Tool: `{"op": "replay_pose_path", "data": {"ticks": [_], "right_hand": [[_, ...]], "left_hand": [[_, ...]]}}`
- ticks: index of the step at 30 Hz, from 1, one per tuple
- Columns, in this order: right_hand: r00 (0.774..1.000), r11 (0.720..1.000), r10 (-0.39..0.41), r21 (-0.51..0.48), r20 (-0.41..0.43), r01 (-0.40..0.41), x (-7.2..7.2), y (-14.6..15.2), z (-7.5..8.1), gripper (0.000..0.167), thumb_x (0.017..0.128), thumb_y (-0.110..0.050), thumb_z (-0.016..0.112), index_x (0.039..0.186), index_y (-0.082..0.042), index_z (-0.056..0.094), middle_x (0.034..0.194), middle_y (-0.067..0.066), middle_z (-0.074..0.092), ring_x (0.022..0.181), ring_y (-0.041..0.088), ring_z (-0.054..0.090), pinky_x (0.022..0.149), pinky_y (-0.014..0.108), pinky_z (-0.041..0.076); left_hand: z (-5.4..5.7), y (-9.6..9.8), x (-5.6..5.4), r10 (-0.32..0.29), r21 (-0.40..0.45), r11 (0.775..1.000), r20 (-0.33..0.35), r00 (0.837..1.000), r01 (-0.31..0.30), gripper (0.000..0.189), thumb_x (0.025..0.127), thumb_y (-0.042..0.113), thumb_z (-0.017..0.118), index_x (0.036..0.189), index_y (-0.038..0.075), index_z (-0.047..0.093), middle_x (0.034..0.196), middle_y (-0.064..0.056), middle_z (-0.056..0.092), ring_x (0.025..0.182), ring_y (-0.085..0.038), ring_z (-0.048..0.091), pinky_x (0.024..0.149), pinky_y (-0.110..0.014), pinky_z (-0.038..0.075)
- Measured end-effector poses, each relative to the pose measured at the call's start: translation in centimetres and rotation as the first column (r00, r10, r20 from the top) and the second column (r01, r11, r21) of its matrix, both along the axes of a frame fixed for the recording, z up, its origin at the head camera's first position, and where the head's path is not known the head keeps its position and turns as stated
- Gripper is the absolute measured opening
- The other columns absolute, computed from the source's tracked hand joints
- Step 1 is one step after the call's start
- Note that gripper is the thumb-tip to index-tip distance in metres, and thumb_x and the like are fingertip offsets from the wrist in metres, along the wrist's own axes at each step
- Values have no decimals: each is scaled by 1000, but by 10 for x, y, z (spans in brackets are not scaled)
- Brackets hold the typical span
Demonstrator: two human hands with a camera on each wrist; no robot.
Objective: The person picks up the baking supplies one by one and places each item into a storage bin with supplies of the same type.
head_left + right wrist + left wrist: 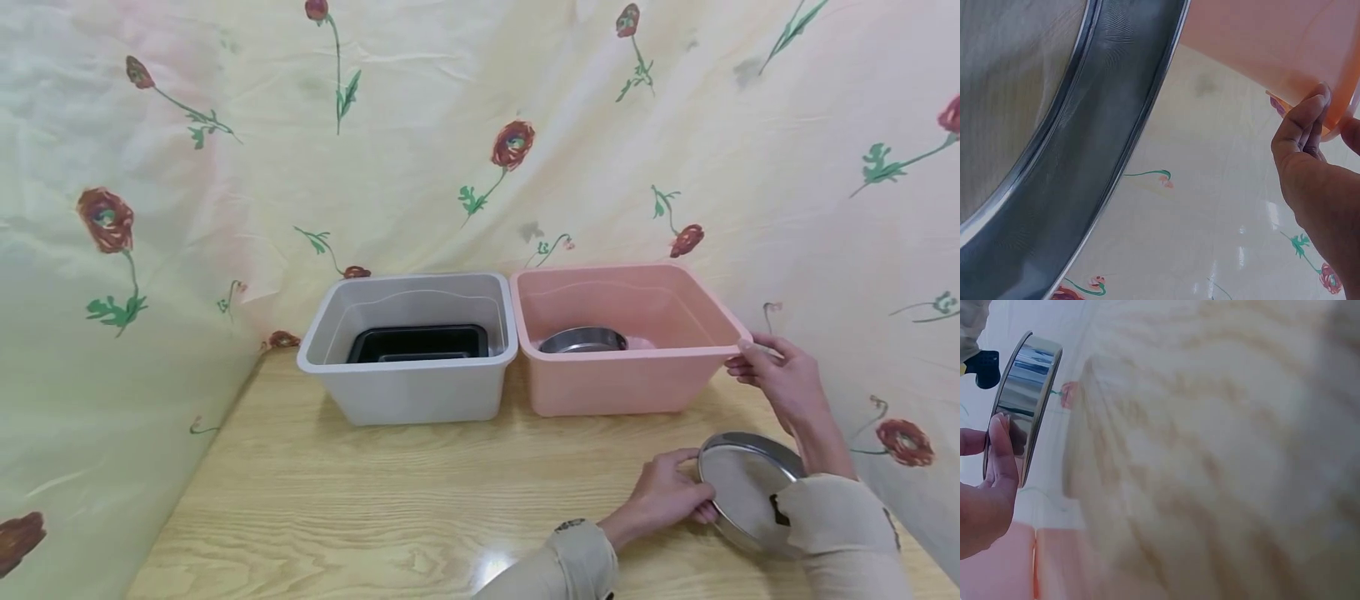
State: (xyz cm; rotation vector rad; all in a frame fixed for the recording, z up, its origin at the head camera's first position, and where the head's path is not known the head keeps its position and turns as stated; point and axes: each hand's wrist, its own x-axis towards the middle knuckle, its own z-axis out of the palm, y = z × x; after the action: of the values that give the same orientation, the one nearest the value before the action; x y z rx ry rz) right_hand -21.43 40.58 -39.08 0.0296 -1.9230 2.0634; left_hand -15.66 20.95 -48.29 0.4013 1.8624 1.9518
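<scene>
My left hand (670, 493) pinches the rim of a round metal sieve (738, 483), tilted at the lower right in the head view. Its shiny steel side (1030, 378) shows edge-on in the left wrist view, with thumb and fingers on either face. A sleeve covers part of it in the head view. Up at the pink plastic bin (607, 383), my right hand (783, 379) grips the front right corner of the rim. In the right wrist view those fingers (1307, 119) are bent under the rim. Inside the pink bin lies another round metal item (585, 339), partly hidden by the front wall.
Left of the pink bin, rims nearly touching, stands a light grey bin (412, 392) with a black rectangular pan (420, 340) in it. Both are on a wood-grain table (337, 500). A flowered cloth (420, 167) hangs behind and at the sides.
</scene>
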Motion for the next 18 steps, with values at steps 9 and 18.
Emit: {"op": "replay_pose_path", "data": {"ticks": [9, 18], "right_hand": [[1000, 1000, -2, 6, 8, 2, 0, -1, 0, 9, 105, -7, 59, 113, -11, 58, 79, -1, 75, 66, 9, 71, 61, 17, 59], [1000, 1000, 11, -15, -11, -11, 1, -2, 0, 10, 105, -6, 60, 114, -10, 58, 79, 0, 75, 67, 9, 72, 61, 18, 59]], "left_hand": [[0, -12, -6, -9, -11, 1000, -32, 999, 9, 56, 85, -12, 68, 137, 9, 65, 60, -8, 69, 43, -3, 55, 48, -21, 56], [1, -21, -10, -13, 22, 1000, -27, 1000, 13, 58, 85, -14, 66, 138, 10, 65, 57, -4, 67, 43, -3, 55, 49, -23, 57]]}}
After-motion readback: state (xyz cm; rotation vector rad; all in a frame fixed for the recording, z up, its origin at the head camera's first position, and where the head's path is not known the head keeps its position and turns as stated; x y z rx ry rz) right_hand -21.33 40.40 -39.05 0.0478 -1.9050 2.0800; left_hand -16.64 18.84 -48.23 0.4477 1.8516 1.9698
